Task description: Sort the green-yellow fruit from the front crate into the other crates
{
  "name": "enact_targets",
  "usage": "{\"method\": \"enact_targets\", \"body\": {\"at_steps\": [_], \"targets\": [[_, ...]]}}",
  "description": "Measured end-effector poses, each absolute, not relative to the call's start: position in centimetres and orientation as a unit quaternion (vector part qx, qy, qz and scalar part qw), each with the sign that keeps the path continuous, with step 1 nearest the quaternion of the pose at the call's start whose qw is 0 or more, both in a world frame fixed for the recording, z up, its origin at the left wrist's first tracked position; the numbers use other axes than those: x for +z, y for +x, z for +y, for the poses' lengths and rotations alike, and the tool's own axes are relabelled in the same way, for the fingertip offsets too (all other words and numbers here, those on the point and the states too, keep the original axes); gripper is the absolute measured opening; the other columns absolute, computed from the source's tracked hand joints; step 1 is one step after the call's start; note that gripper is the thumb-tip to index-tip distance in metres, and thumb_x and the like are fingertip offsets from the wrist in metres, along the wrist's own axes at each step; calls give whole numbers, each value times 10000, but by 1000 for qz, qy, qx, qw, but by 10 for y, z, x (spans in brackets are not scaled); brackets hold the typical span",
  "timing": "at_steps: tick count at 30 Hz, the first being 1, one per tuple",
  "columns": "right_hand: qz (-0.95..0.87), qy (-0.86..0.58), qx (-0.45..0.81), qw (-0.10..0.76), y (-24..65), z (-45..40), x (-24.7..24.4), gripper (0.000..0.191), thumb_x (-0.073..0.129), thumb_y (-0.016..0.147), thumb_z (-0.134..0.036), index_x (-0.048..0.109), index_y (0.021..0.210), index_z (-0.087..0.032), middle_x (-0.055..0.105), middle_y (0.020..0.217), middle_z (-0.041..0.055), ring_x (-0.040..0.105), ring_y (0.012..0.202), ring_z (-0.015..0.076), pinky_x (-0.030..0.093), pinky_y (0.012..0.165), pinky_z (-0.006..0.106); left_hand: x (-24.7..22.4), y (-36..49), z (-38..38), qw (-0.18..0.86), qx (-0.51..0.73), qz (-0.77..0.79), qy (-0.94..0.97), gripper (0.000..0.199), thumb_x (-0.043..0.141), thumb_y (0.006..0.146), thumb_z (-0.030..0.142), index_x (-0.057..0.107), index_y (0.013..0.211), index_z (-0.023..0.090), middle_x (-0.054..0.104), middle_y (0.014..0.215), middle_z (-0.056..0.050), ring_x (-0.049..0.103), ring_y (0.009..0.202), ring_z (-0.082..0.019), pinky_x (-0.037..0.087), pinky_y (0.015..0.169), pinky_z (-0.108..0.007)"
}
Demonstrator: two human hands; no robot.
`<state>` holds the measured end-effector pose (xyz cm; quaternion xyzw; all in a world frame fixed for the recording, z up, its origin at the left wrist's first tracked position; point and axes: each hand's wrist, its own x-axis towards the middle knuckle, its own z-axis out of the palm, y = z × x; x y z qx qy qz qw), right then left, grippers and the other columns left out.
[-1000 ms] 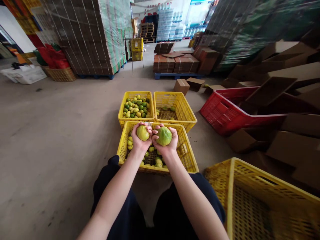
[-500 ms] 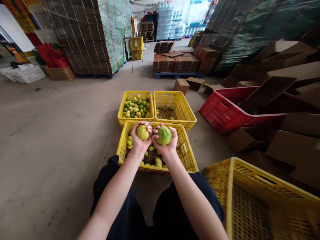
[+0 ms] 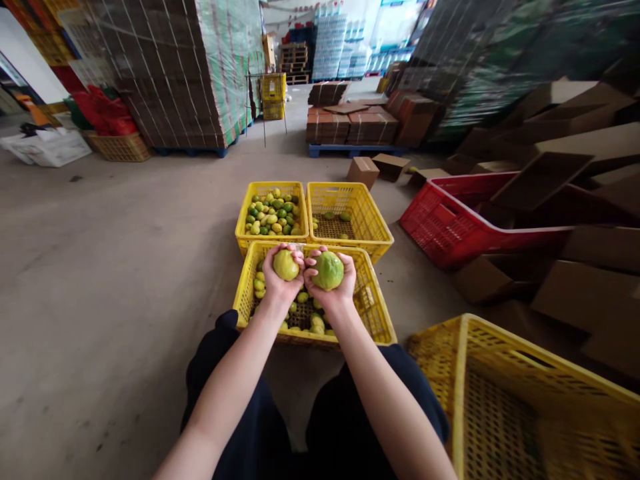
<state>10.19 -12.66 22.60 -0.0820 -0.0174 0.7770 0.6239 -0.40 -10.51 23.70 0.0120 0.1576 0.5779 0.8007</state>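
My left hand [image 3: 278,287] is wrapped round a yellow-green guava [image 3: 287,265], palm up, fingers curled over its far side. Beside it, my right hand [image 3: 343,292] cups a larger, greener guava [image 3: 328,271] with a bumpy skin. The two hands nearly touch at their inner edges. Both are held above the near yellow crate [image 3: 376,308], where loose yellow and green fruits [image 3: 317,323] lie on the bottom. My hands and forearms hide part of that crate.
Behind stand two more yellow crates: the left crate [image 3: 243,235] full of fruit, the right crate [image 3: 376,233] with a few. A large yellow crate [image 3: 463,373] stands at my right. Beyond it are a red crate [image 3: 440,220] and piled cardboard boxes [image 3: 585,267].
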Motion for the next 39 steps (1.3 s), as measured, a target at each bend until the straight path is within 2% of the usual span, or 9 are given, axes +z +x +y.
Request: {"method": "enact_targets", "body": {"at_steps": [6, 10, 17, 21, 24, 28, 33, 36, 39], "targets": [[-20, -154, 749, 644, 102, -125, 232, 215, 561, 784, -356, 585, 881, -166, 658, 781, 52, 621, 701, 155, 535, 517, 227, 240, -5, -104, 806, 576, 134, -20, 250, 454, 906, 283, 605, 753, 157, 590, 714, -26, 580, 651, -80, 503, 583, -142], [-15, -206, 725, 658, 105, -122, 231, 198, 602, 807, -375, 581, 810, -178, 655, 728, 49, 648, 724, 171, 555, 548, 241, 245, -10, -106, 810, 566, 152, -34, 232, 484, 905, 321, 593, 816, 136, 579, 761, -54, 595, 742, -103, 526, 623, -145], [29, -222, 760, 610, 107, -121, 227, 243, 476, 828, -370, 590, 820, -155, 663, 690, 81, 625, 612, 163, 529, 478, 238, 242, -17, -109, 818, 560, 128, -24, 339, 431, 883, 420, 555, 738, 140, 548, 706, -45, 561, 636, -106, 490, 542, -197], [36, -298, 730, 614, 107, -118, 227, 214, 460, 829, -328, 599, 819, -166, 680, 660, 70, 640, 592, 185, 544, 491, 289, 241, -18, -106, 804, 571, 164, -33, 311, 439, 906, 379, 593, 766, 148, 619, 735, -51, 599, 637, -116, 446, 495, -196], [40, -332, 705, 625, 109, -114, 222, 131, 484, 813, -260, 591, 803, -186, 698, 682, 46, 647, 589, 185, 556, 517, 325, 242, -20, -102, 791, 576, 199, -58, 271, 436, 939, 330, 630, 877, 151, 668, 793, -57, 660, 762, -141, 529, 599, -217], [20, -349, 688, 636, 113, -112, 212, 91, 580, 797, -293, 560, 764, -211, 668, 631, -6, 639, 570, 169, 562, 516, 319, 241, -22, -101, 791, 567, 224, -58, 283, 387, 961, 266, 636, 951, 132, 688, 836, -79, 682, 854, -177, 586, 696, -273], [22, -344, 656, 672, 117, -115, 216, 116, 656, 730, -192, 546, 739, -228, 634, 602, -51, 611, 534, 138, 575, 525, 293, 243, -30, -103, 756, 601, 253, -49, 130, 571, 881, 257, 620, 905, 139, 651, 737, -17, 651, 705, -115, 582, 660, -215], [49, -338, 668, 661, 119, -117, 217, 51, 585, 768, -261, 564, 755, -217, 648, 604, -8, 635, 576, 173, 570, 512, 304, 245, -35, -104, 765, 594, 246, -45, 132, 562, 885, 253, 617, 881, 133, 632, 706, -13, 628, 652, -94, 574, 634, -193], [42, -335, 695, 634, 120, -116, 211, 157, 435, 797, -248, 580, 763, -199, 668, 611, 52, 638, 566, 193, 542, 474, 299, 245, -38, -104, 793, 565, 227, -36, 202, 510, 909, 275, 622, 881, 110, 633, 699, -37, 637, 655, -117, 584, 631, -223]]}}
